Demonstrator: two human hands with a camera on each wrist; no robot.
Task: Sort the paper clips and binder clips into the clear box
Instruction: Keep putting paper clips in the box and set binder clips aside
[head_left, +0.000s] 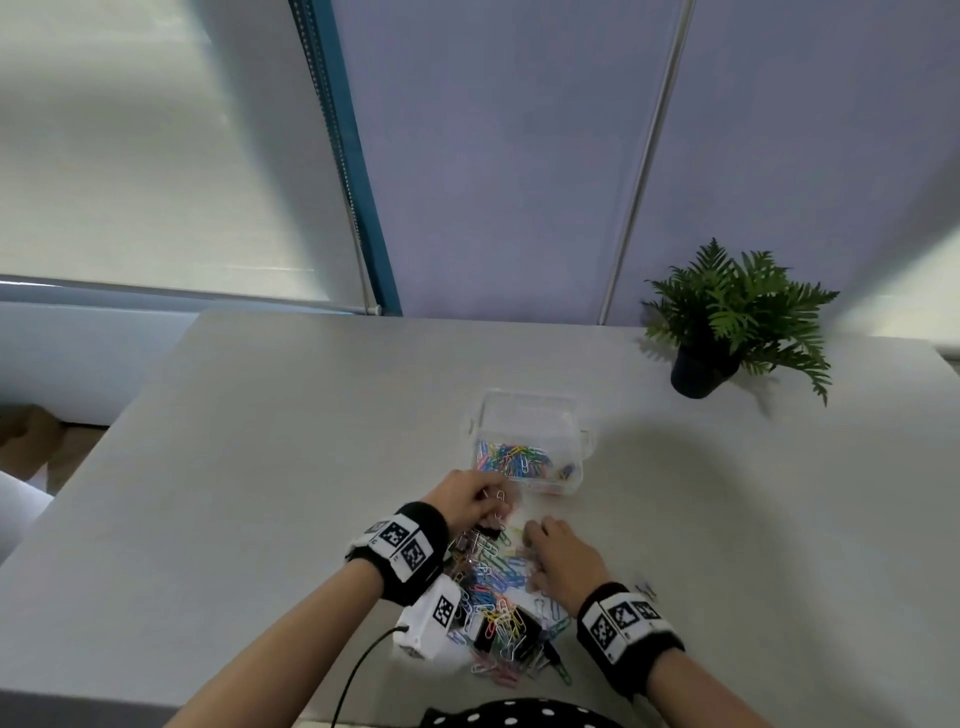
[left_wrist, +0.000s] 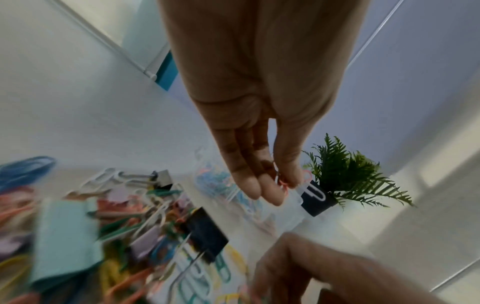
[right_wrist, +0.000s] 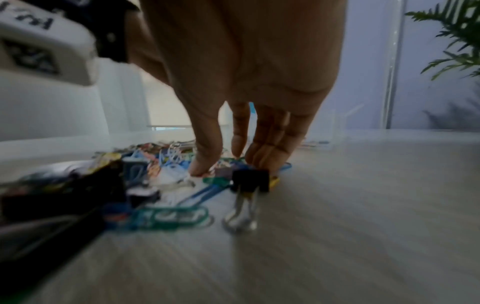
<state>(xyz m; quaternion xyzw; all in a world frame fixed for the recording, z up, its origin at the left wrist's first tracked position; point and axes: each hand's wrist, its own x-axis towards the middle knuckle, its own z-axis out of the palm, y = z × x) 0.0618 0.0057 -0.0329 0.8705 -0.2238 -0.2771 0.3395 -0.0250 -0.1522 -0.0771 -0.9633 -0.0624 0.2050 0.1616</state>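
Note:
The clear box (head_left: 530, 415) stands mid-table with coloured paper clips (head_left: 514, 460) heaped in its near compartment. A mixed pile of paper clips and binder clips (head_left: 498, 603) lies between my wrists. My left hand (head_left: 493, 501) hovers just in front of the box and pinches a few paper clips (left_wrist: 310, 188), white and pink, between thumb and fingertips (left_wrist: 270, 195). My right hand (right_wrist: 228, 164) points down into the pile, its thumb and straight fingers (right_wrist: 262, 156) touching clips without visibly holding any. A black binder clip (right_wrist: 250, 181) stands just in front of those fingers.
A potted fern (head_left: 727, 322) stands at the back right of the grey table (head_left: 260, 441). A purple partition and a window blind rise behind the table. A cable runs off the near edge by my left forearm.

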